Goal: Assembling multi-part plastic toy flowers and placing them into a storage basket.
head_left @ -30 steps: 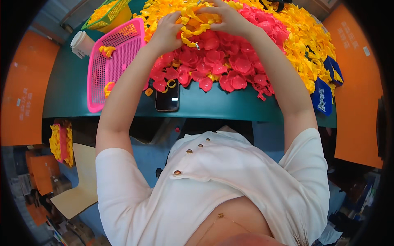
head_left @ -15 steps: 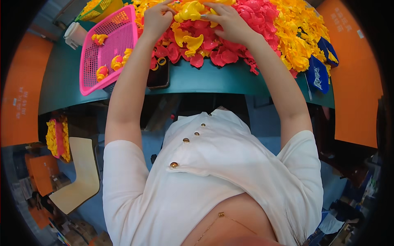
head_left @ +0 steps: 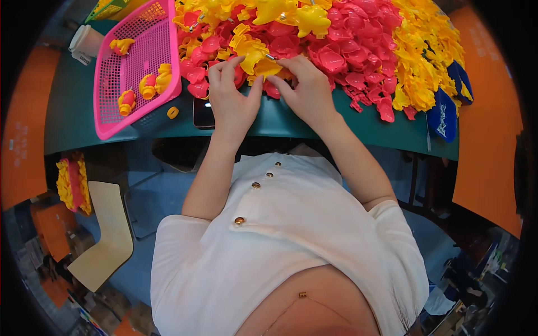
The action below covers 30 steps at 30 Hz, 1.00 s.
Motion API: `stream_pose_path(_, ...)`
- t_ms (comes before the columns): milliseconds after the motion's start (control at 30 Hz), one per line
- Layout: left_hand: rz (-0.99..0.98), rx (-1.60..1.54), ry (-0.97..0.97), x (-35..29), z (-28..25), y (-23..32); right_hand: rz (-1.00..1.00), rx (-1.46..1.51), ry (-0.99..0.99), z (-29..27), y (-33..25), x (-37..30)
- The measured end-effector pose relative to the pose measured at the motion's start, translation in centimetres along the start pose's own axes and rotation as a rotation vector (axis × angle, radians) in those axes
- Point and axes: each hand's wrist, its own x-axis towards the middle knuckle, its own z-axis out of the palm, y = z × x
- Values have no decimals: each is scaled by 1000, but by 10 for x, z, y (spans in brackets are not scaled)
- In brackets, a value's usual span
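Observation:
Both hands meet over the near edge of a heap of plastic parts. My left hand (head_left: 232, 103) has its fingers curled at the left side of a yellow plastic part (head_left: 265, 68), thumb at its lower edge. My right hand (head_left: 307, 92) pinches at the right side of that part, beside a small silver metal piece (head_left: 270, 56). Fingers partly hide the part. Just beyond lie another yellow curved part (head_left: 250, 51) and larger yellow animal-shaped pieces (head_left: 312, 21). Red petal-like shells (head_left: 339, 56) are piled around and to the right.
At left stands a pink basket (head_left: 98, 106) with several yellow-and-red figures, beside a white paper cup (head_left: 86, 42). A yellow ring (head_left: 172, 112) and a dark phone (head_left: 203, 113) lie near the table's edge. Yellow parts (head_left: 428, 56) and blue boxes (head_left: 443, 115) are at right.
My hands have come nearer to me and closer together, from the yellow animal-shaped piece farther back to a yellow part at the heap's near edge. The view has shifted a little.

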Motion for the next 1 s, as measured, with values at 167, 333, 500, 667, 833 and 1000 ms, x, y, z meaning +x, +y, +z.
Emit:
stream_pose_path(167, -160, -142, -72, 25, 3, -14, 82, -24, 58, 14, 11, 18)
stream_pose_path(333, -269, -193, -58, 45, -17, -27, 163, -242, -88, 13, 4, 32)
stream_pose_path(500, 226, -50, 345, -11, -72, -40, 152, -268, -96, 11, 9, 35)
stream_pose_path(667, -155, 354, 534, -66, -80, -98, 163, -208, -75, 4, 4, 39)
stream_pose_path(833, -237, 555, 174, -74, -73, -107, 124, -70, -21, 3, 9, 43)
stream_pose_path(1000, -241, 467, 227, -60, -76, -89, 50, -120, 44, -5, 4, 40)
